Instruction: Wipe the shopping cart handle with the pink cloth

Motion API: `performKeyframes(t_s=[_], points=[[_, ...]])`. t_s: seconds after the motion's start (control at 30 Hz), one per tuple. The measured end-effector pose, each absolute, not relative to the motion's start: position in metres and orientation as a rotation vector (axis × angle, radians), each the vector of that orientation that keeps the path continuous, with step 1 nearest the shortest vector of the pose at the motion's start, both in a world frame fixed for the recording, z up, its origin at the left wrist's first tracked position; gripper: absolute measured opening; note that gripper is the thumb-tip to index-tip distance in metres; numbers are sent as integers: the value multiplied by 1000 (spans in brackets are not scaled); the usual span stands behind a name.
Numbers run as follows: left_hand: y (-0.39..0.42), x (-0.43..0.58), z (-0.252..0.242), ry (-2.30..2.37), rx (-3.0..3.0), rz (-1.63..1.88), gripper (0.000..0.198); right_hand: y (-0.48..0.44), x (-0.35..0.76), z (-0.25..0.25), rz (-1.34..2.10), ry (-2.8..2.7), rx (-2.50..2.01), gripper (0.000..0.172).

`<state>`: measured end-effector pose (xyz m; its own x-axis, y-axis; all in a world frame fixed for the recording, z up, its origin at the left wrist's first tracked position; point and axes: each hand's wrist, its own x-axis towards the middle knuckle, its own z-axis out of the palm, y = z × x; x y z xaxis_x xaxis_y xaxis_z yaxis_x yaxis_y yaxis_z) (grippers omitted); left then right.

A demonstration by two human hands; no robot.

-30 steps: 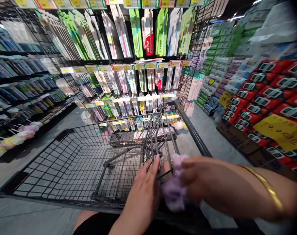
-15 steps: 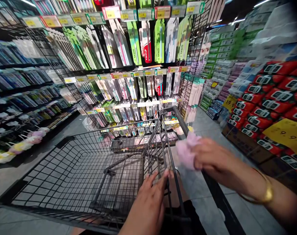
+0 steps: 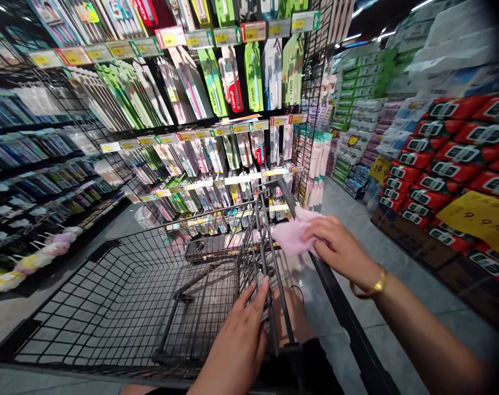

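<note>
A black wire shopping cart (image 3: 121, 323) stands in front of me, its basket stretching left. My right hand (image 3: 335, 244), with a gold bangle at the wrist, is closed on a thin pink cloth (image 3: 292, 237). The cloth lies against the cart's dark handle (image 3: 335, 296) near its far end. Part of the cloth is bunched under the fingers. My left hand (image 3: 239, 332) rests on the wire frame at the near side of the basket, fingers stretched out and slightly apart. Its thumb is partly hidden.
Beyond the cart stands a rack of packaged toothbrushes (image 3: 233, 82) with price tags. On the right are stacked red packs (image 3: 442, 159) with yellow price signs (image 3: 475, 216). Shelves of goods (image 3: 39, 142) line the left side. Grey tiled floor (image 3: 356, 219) shows between them.
My right hand has moved left and slightly up along the handle with the cloth, which now looks more spread out. My left hand stays on the cart frame. The view has shifted slightly.
</note>
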<state>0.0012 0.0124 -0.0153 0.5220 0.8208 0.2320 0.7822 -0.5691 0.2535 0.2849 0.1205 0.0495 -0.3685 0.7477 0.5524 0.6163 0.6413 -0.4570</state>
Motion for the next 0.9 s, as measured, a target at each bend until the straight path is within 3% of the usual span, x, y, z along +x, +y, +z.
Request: performKeyframes(t_s=[0.17, 0.3, 0.43, 0.57, 0.7, 0.9], points=[[14, 3, -17, 1396, 2641, 503, 91, 93, 288, 71, 337, -2347, -1033, 27], [13, 2, -17, 1394, 2628, 495, 92, 169, 281, 58, 113, -2106, -1278, 32], [13, 2, -17, 1401, 2614, 489, 91, 258, 266, 54, 118, -2022, -1382, 42], [15, 3, -16, 1377, 2588, 507, 88, 284, 257, 58, 144, -2006, -1401, 43], [13, 1, -15, 1375, 2571, 527, 85, 237, 265, 51, 154, -2008, -1357, 36], [4, -2, -12, 1349, 2579, 490, 84, 56, 300, 41, 189, -2163, -1026, 31]])
